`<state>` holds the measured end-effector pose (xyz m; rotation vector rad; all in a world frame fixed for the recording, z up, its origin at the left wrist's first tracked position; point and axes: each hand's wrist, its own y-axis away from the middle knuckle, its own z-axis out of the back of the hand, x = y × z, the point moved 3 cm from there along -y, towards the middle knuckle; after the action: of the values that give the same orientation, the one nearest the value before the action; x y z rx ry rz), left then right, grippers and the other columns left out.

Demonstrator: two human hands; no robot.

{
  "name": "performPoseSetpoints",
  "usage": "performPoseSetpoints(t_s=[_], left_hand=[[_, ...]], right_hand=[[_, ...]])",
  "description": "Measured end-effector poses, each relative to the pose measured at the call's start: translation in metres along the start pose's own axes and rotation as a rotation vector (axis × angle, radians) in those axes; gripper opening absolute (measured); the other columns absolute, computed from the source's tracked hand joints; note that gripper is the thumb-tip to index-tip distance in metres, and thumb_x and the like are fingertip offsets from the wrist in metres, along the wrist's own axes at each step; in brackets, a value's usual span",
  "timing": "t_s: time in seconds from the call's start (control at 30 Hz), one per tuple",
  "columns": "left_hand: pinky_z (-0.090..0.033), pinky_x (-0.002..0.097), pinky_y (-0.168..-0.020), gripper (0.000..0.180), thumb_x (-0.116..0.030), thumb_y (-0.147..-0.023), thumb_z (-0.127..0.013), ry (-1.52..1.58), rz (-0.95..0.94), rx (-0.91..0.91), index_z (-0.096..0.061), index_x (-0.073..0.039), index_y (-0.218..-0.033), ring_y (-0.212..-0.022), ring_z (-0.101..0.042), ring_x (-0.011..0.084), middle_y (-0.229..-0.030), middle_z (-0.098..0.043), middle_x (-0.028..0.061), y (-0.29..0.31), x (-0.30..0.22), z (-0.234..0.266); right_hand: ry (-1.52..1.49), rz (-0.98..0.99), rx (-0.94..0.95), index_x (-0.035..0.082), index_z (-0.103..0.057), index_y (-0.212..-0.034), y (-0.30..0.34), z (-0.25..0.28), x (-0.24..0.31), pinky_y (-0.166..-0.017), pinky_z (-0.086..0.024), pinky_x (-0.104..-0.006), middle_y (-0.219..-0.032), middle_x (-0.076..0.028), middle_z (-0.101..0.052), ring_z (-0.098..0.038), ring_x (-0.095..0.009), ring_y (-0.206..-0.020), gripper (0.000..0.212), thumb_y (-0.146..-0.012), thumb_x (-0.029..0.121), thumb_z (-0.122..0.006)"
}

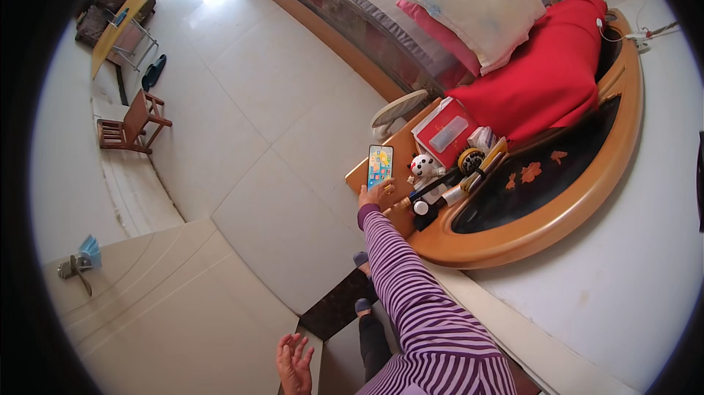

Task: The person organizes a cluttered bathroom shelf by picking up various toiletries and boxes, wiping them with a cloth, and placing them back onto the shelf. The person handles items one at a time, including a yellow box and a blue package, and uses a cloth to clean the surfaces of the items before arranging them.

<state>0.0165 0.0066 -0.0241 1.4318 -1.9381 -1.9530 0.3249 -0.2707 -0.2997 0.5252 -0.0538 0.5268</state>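
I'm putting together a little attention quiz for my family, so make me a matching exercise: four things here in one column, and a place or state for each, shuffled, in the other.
Column one:
1. Phone
2. Left hand
3. Blue face mask
4. Wooden chair

Column two:
A. By the wall on the left
B. Open, holding nothing
C. At the door handle
D. Screen lit, in the right hand

Pairs: 1-D, 2-B, 3-C, 4-A

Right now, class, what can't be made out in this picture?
In the head view:
Phone: screen icons too small to read.
Phone's lower end: hidden by the right hand.
Left hand: its forearm is cut off by the lower edge.
Pink pillow: partly covered by the white pillow.
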Motion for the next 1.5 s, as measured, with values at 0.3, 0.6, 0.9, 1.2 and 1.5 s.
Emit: performPoseSetpoints(t_s=[0.3,0.6,0.9,1.2,1.5], left_hand=[[-0.05,0.0397,-0.088,0.037,-0.025,-0.094,-0.055,0.03,-0.138,0.229,-0.047,-0.006,-0.125,-0.112,-0.054,0.0272,-0.122,-0.054,0.0113,0.046,0.007,0.017],[-0.048,0.0347,-0.085,0.037,-0.024,-0.095,-0.054,-0.201,-0.259,0.68,-0.046,-0.003,-0.124,-0.106,-0.056,0.0223,-0.118,-0.056,0.0114,0.178,0.02,-0.044],[-0.049,0.046,-0.089,0.036,-0.015,-0.097,-0.047,-0.528,-0.587,1.544,-0.048,-0.002,-0.13,-0.111,-0.057,0.033,-0.12,-0.059,0.0149,0.4,0.102,-0.155],[-0.044,0.0444,-0.092,0.032,-0.028,-0.097,-0.05,-0.416,-0.75,1.96,-0.053,-0.004,-0.118,-0.108,-0.054,0.0309,-0.115,-0.057,0.0165,0.585,0.291,-0.295],[-0.046,0.0387,-0.087,0.036,-0.035,-0.092,-0.057,-0.362,-0.718,1.971,-0.056,-0.003,-0.108,-0.105,-0.056,0.0282,-0.106,-0.061,0.0145,0.694,0.452,-0.428]], right_hand=[[-0.245,0.63,-0.076,0.003,-0.025,-0.143,0.151,0.043,-0.083,-0.1,-0.031,-0.0569,-0.142,-0.019,-0.034,-0.034,-0.036,-0.13,0.077,-0.08,0.027,-0.064],[-0.538,0.701,0.156,0.005,-0.051,-0.126,0.36,0.157,-0.426,-0.085,-0.048,-0.0415,-0.104,-0.018,-0.064,-0.061,-0.033,-0.096,0.048,-0.082,0.019,-0.064],[-0.985,0.51,-0.552,0.002,-0.061,-0.112,0.436,0.459,-0.589,-0.081,-0.05,-0.0303,-0.103,-0.012,-0.066,-0.064,-0.019,-0.093,0.024,-0.091,0.013,-0.058],[-1.097,0.356,-1.338,-0.003,-0.057,-0.114,0.486,0.65,-0.863,-0.088,-0.045,-0.0332,-0.101,-0.013,-0.063,-0.06,-0.02,-0.094,0.025,-0.094,0.006,-0.045],[-1.08,0.254,-1.73,-0.007,-0.058,-0.107,0.42,0.741,-1.022,-0.082,-0.045,-0.0337,-0.092,-0.015,-0.064,-0.058,-0.02,-0.086,0.025,-0.092,0.006,-0.043]])
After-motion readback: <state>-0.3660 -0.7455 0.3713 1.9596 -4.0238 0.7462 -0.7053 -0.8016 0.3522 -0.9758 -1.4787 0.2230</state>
